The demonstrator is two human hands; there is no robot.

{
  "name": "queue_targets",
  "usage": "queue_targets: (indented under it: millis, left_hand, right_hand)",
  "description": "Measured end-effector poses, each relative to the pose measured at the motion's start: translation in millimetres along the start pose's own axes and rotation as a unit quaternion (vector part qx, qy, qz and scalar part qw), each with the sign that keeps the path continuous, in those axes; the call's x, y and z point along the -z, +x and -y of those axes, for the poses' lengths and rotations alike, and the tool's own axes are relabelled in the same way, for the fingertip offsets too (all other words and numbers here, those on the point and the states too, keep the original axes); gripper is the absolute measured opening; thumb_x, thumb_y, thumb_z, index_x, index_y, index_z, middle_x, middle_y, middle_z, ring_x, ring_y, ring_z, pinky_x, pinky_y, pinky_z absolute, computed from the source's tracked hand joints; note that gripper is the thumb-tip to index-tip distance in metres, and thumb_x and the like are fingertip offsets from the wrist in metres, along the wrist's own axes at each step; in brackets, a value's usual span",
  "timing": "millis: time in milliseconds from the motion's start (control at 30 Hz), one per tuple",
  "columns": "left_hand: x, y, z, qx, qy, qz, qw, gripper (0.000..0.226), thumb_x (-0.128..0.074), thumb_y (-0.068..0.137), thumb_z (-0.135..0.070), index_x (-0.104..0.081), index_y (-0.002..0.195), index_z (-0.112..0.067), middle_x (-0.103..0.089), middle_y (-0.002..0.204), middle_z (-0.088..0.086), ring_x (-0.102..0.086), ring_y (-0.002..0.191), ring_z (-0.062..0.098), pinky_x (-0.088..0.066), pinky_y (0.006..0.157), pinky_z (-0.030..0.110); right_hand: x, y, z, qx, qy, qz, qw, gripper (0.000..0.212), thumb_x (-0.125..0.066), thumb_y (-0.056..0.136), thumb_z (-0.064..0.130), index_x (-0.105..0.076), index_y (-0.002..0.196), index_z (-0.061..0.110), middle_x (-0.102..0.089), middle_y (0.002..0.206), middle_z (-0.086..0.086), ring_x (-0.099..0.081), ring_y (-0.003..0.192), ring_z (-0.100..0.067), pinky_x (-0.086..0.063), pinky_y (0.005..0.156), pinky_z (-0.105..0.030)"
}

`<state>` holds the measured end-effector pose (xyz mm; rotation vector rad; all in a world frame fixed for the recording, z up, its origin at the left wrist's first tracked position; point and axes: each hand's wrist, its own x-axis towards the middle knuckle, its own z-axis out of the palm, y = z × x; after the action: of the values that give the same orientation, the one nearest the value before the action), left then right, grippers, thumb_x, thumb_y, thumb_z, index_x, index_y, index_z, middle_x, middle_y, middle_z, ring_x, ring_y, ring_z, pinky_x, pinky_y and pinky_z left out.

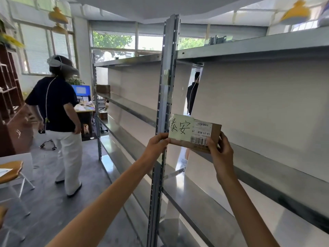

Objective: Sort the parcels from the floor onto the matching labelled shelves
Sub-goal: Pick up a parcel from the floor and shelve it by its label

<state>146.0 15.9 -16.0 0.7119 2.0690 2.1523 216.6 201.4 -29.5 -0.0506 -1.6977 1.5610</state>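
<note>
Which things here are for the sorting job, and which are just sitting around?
For the job: parcel, gripped by left hand and right hand; handwritten label; metal shelves.
Just around: wooden stool, computer monitor, another person, yellow lamp.

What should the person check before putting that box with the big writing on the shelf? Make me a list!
1. Grip: ok. The left hand pinches the parcel at its left end; the right hand holds its right end.
2. Handwritten note readable: ok, it faces the camera.
3. Shelf label matches the note: cannot tell; no shelf label shows.
4. Room on the shelf behind the parcel: ok, that stretch shows nothing on it.
5. Parcel away from the upright post: cannot tell; its left end sits right by it.
6. Other person out of the way: ok, standing off in the aisle.
</note>
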Motion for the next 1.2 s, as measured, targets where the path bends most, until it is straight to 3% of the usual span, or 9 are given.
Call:
queue_targets:
  millis: [67,300,433,567,700,767,900,1033,1200]
  left_hand:
    - [-2,15,4,0.002,-0.001,-0.005,1.000,0.024,-0.044,0.095,-0.010,-0.061,0.094,-0.026,-0.059,0.105,0.010,-0.049,0.097,0.023,-0.041,0.090,0.033]
    - [-10,58,22,-0.017,0.001,0.004,1.000,0.022,-0.043,0.096,-0.012,-0.062,0.103,-0.021,-0.062,0.116,0.007,-0.054,0.112,0.028,-0.042,0.103,0.041]
    - [-14,82,30,-0.022,0.000,0.001,1.000,0.022,-0.044,0.096,-0.012,-0.062,0.106,-0.020,-0.064,0.105,-0.001,-0.055,0.104,0.027,-0.044,0.100,0.043]
    - [-17,105,35,-0.030,0.012,0.038,0.999,0.024,-0.043,0.097,-0.012,-0.060,0.114,-0.014,-0.061,0.104,-0.009,-0.055,0.102,0.013,-0.045,0.097,0.032]
    - [-14,134,43,-0.048,0.037,0.064,0.996,0.027,-0.043,0.096,-0.012,-0.060,0.117,-0.012,-0.062,0.117,0.001,-0.055,0.112,0.018,-0.044,0.102,0.035]
    - [-11,151,44,-0.055,0.039,0.082,0.994,0.026,-0.043,0.096,-0.013,-0.059,0.117,-0.015,-0.062,0.120,0.003,-0.055,0.112,0.019,-0.045,0.099,0.035]
    - [-7,183,44,-0.073,0.034,0.129,0.988,0.021,-0.044,0.097,-0.014,-0.060,0.109,-0.023,-0.061,0.112,-0.005,-0.056,0.102,0.008,-0.045,0.089,0.024]
    - [-8,209,47,-0.090,0.030,0.148,0.984,0.020,-0.046,0.096,-0.011,-0.061,0.109,-0.017,-0.061,0.104,-0.007,-0.056,0.090,-0.003,-0.047,0.078,0.013]
    - [-10,229,58,-0.069,0.047,0.189,0.978,0.028,-0.048,0.096,-0.022,-0.059,0.120,-0.014,-0.062,0.116,-0.004,-0.057,0.104,0.011,-0.046,0.094,0.029]
  right_hand:
    - [-2,12,-8,0.000,0.002,0.003,1.000,0.048,-0.062,0.087,0.031,-0.048,0.133,0.026,-0.061,0.127,0.001,-0.059,0.114,-0.015,-0.054,0.083,-0.017]
    - [-1,43,-34,-0.007,-0.017,-0.007,1.000,0.050,-0.060,0.086,0.037,-0.047,0.134,0.028,-0.060,0.129,0.001,-0.059,0.115,-0.016,-0.053,0.092,-0.029]
    - [0,61,-46,-0.015,-0.036,-0.017,0.999,0.044,-0.056,0.091,0.031,-0.047,0.135,0.027,-0.060,0.129,0.001,-0.060,0.112,-0.014,-0.053,0.087,-0.020]
    - [-6,82,-55,-0.012,-0.055,-0.036,0.998,0.040,-0.049,0.095,0.024,-0.047,0.135,0.024,-0.060,0.127,0.001,-0.060,0.109,-0.012,-0.050,0.076,-0.006]
    - [-13,96,-64,-0.009,-0.060,-0.059,0.996,0.039,-0.048,0.095,0.023,-0.048,0.135,0.025,-0.060,0.126,0.004,-0.060,0.106,-0.005,-0.052,0.085,-0.013]
    - [-19,106,-67,-0.010,-0.071,-0.072,0.995,0.039,-0.047,0.095,0.022,-0.048,0.134,0.025,-0.060,0.127,0.005,-0.059,0.105,-0.001,-0.050,0.078,-0.008]
    - [-26,121,-68,-0.010,-0.090,-0.097,0.991,0.036,-0.047,0.096,0.022,-0.051,0.131,0.025,-0.063,0.121,0.008,-0.059,0.101,0.006,-0.046,0.073,-0.002]
    - [-32,129,-70,-0.006,-0.110,-0.140,0.984,0.033,-0.047,0.096,0.022,-0.053,0.129,0.023,-0.064,0.117,0.006,-0.060,0.101,0.001,-0.046,0.070,-0.002]
    - [-39,124,-71,-0.006,-0.125,-0.187,0.974,0.032,-0.047,0.096,0.022,-0.055,0.127,0.023,-0.065,0.114,0.007,-0.060,0.097,0.005,-0.046,0.072,-0.002]
